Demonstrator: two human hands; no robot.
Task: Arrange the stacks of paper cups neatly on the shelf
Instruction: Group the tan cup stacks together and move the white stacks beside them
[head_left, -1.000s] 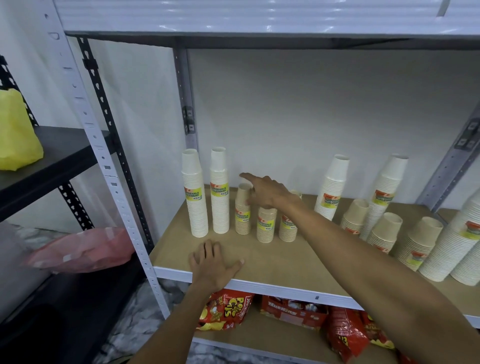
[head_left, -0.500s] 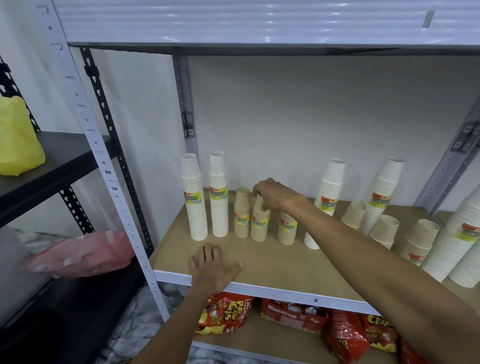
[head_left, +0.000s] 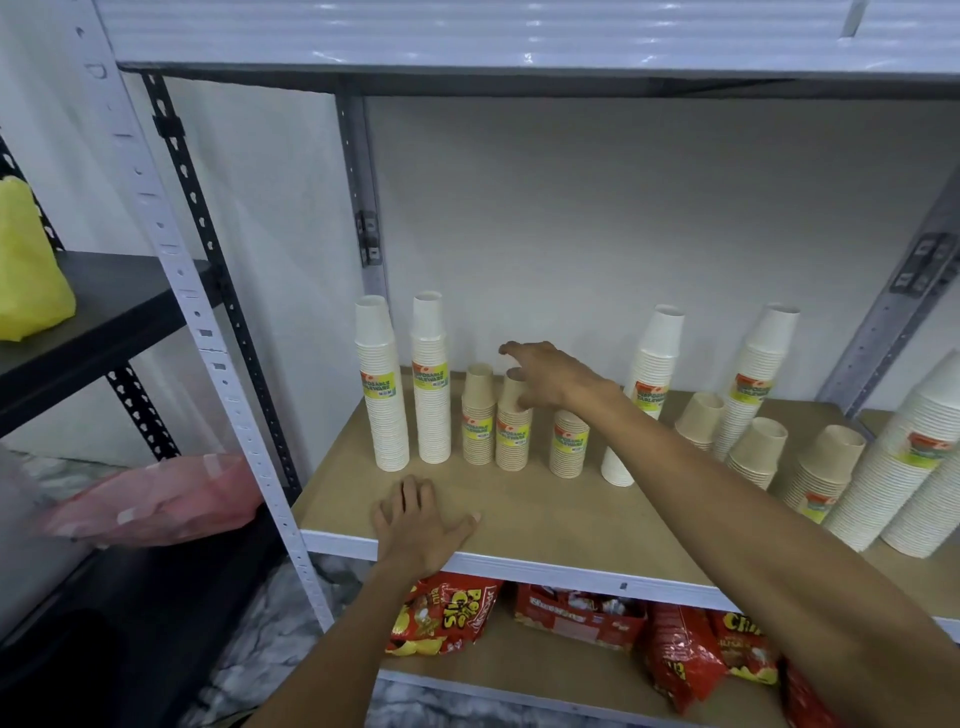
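Head view. My right hand (head_left: 545, 376) is out over the row at the back left of the shelf, fingers spread and loose, grasping nothing. Its palm sits right at the top of the second brown stack (head_left: 513, 434); I cannot tell whether skin touches cup. My left hand (head_left: 423, 519) lies flat with fingers straight on the shelf board (head_left: 545, 514) near the front edge, holding nothing.

Cups: two tall white stacks (head_left: 382, 395) stand upright at far left. Next comes the first brown stack (head_left: 478, 421) with the second just beside it, then the third brown stack (head_left: 569, 447) after a gap. Beyond is a leaning white stack (head_left: 647, 384), and tilted brown stacks (head_left: 756, 452) crowd the right.

Risks, as I judge them:
- My forearm passes close in front of the leaning white stack. A careless pull back could clip it and send it into its neighbours.
- The brown stacks look narrow and light. A sideways nudge from the fingers would tip one against the next.

Hard to see:
- The third brown stack's top is behind my wrist.
- The big white stacks (head_left: 914, 467) at far right are cut off by the frame edge.
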